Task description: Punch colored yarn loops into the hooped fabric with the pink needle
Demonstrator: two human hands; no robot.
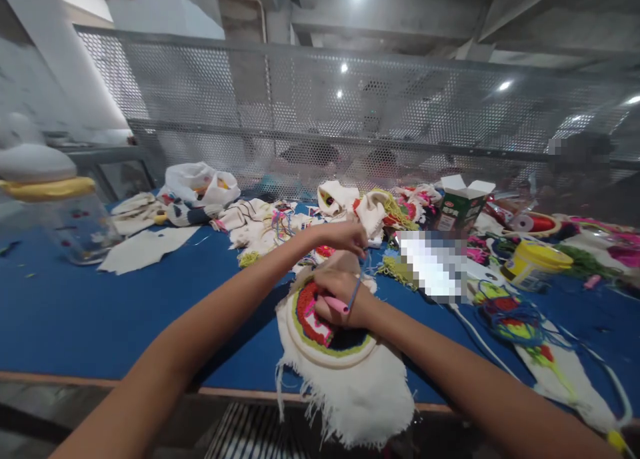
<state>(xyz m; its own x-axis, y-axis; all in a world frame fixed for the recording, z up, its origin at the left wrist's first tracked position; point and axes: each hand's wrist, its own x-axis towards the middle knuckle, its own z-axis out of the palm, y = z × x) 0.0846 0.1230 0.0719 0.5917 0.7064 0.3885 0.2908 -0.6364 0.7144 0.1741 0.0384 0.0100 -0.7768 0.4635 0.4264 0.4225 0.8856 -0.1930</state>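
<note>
Head view: right hand (345, 292) grasped 1 pink tool (336, 304) over the embroidery hoop (333, 361), near the front edge of the blue table (75, 312); left hand (347, 237) was beside blue yarn (355, 290), grip indeterminable.

Two hands (345, 237) (343, 292) — one pink tool (336, 304) — one carton (463, 209)

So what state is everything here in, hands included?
Pink tool: held
Right hand: closed on pink tool
Blue yarn: running up from tool
Left hand: fingers bent, near yarn
Hooped cloth: stretched, lower edge frayed
Green box: flaps open
Clear jar: lidded
Plastic bag: crumpled
Device: bright, pixelated
</note>
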